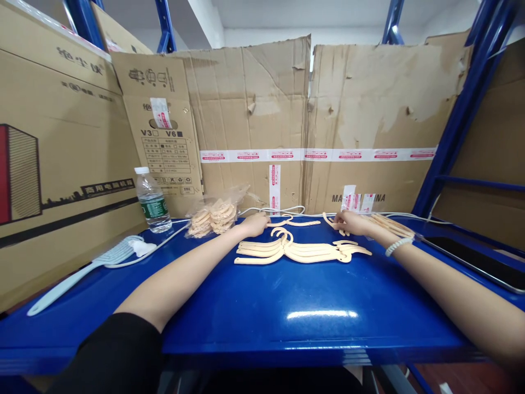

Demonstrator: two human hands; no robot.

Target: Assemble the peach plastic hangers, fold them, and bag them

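Note:
Beige folding clothes hangers (311, 253) lie overlapped in a row on the blue tabletop (254, 312), their hooks near the middle of the row. Behind them is one more beige hanger (303, 223); my left hand (255, 223) is closed on its left end. Farther right, my right hand (351, 222) has its fingers closed around a beige hanger piece (328, 220), which partly sticks out past the fingertips. The fingers hide the rest of that piece. Small beige parts show just below my right hand, at the right end of the row.
A clear bag of beige pieces (215, 216) and a water bottle (155, 205) stand back left. A pale blue brush (94, 268) lies at left. More beige strips (391, 225) and a black phone (476, 261) are at right. Cardboard (254, 120) walls the back; a white cable runs along it.

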